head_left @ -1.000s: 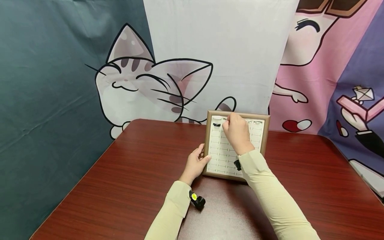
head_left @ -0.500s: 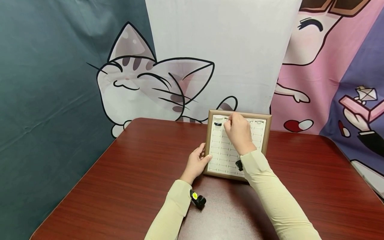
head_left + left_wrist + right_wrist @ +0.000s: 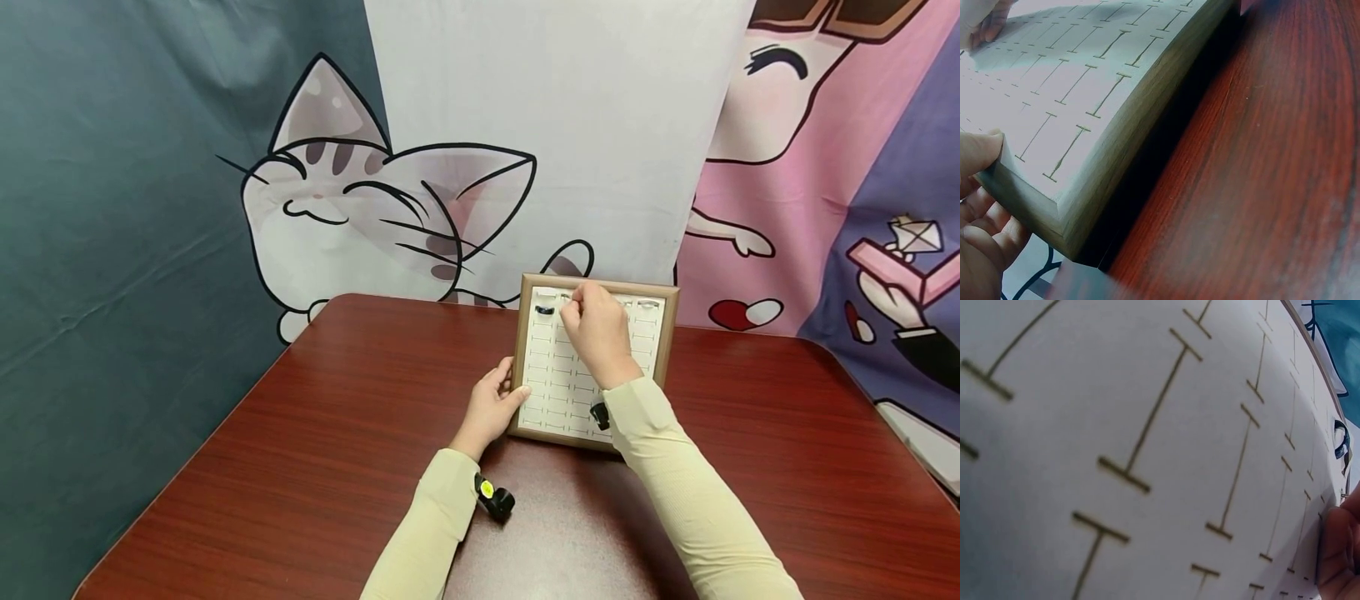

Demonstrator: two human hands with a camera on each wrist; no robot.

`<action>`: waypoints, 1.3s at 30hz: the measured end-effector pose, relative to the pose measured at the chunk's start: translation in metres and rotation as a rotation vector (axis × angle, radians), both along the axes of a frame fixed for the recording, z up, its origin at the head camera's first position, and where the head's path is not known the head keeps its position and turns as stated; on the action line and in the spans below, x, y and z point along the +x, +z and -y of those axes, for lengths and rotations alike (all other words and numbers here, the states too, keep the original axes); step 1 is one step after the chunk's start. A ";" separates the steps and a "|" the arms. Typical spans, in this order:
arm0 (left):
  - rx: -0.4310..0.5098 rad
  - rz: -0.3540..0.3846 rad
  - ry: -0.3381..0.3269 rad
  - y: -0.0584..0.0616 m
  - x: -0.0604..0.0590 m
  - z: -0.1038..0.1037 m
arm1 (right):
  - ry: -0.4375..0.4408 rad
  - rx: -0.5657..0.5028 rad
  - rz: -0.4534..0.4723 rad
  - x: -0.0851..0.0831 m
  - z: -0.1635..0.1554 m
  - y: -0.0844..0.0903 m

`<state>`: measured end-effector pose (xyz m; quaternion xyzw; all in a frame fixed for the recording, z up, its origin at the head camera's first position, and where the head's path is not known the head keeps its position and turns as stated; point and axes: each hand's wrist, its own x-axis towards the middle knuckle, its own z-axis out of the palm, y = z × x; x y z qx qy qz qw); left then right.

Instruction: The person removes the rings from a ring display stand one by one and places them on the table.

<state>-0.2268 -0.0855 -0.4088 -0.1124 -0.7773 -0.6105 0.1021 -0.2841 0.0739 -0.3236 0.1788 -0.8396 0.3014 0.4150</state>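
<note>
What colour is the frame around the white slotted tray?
The frame is light brown wood, bordering the white slotted tray; the head view shows it best.

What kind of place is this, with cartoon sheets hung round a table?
Probably a makeshift recording corner, not a shop: cartoon cloth backdrops hang behind a bare red-brown table, and a framed slotted ring tray sits alone on it.

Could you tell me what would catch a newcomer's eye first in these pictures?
Probably the framed white slotted tray at the table's far edge, before a big cartoon cat backdrop. The right hand works at its top row beside a dark ring, and the left hand grips its near left corner.
</note>
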 end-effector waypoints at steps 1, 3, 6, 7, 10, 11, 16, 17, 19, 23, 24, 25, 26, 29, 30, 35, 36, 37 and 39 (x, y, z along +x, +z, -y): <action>-0.006 0.008 0.003 0.000 0.000 0.000 | 0.004 -0.003 -0.001 0.000 0.000 0.000; -0.001 0.017 0.009 -0.008 -0.005 0.000 | 0.012 -0.006 0.001 0.000 -0.001 -0.001; 0.007 0.023 0.015 -0.019 -0.013 0.001 | 0.020 -0.014 0.000 0.001 -0.001 -0.001; 0.009 0.024 0.016 -0.023 -0.017 0.001 | 0.022 -0.015 0.002 0.000 -0.002 -0.001; 0.004 0.013 0.016 -0.024 -0.016 0.002 | 0.027 -0.018 -0.007 0.000 -0.002 -0.001; 0.002 0.012 0.016 -0.024 -0.016 0.002 | 0.029 -0.017 -0.012 0.000 -0.002 -0.001; -0.006 0.009 0.021 -0.023 -0.016 0.002 | 0.042 -0.018 -0.027 0.000 -0.003 -0.002; -0.010 0.009 0.023 -0.024 -0.016 0.002 | 0.043 -0.019 -0.032 0.000 -0.004 -0.002; -0.013 0.011 0.027 -0.024 -0.017 0.001 | 0.046 -0.020 -0.038 0.000 -0.004 -0.002; -0.003 0.012 0.024 -0.024 -0.017 0.001 | 0.049 -0.031 -0.030 0.000 -0.005 -0.002; 0.003 0.012 0.021 -0.024 -0.018 0.001 | 0.050 -0.034 -0.024 0.000 -0.005 -0.002; 0.011 0.014 0.018 -0.024 -0.018 0.001 | 0.051 -0.038 -0.015 0.000 -0.005 -0.002; 0.015 0.017 0.017 -0.025 -0.018 0.001 | 0.052 -0.043 -0.006 0.000 -0.006 -0.002; 0.009 0.024 0.018 -0.025 -0.018 0.001 | 0.056 -0.057 0.019 0.001 -0.007 -0.002; 0.005 0.025 0.021 -0.025 -0.018 0.001 | 0.057 -0.059 0.021 0.001 -0.007 -0.003; -0.006 0.019 0.026 -0.023 -0.017 0.001 | 0.065 -0.071 0.008 0.000 -0.008 -0.004; -0.005 0.017 0.025 -0.023 -0.017 0.001 | 0.068 -0.072 0.003 0.000 -0.008 -0.004; -0.004 0.015 0.023 -0.023 -0.017 0.001 | 0.069 -0.074 -0.001 0.000 -0.008 -0.005; -0.001 0.017 0.018 -0.023 -0.017 0.001 | 0.074 -0.080 -0.007 0.000 -0.008 -0.005</action>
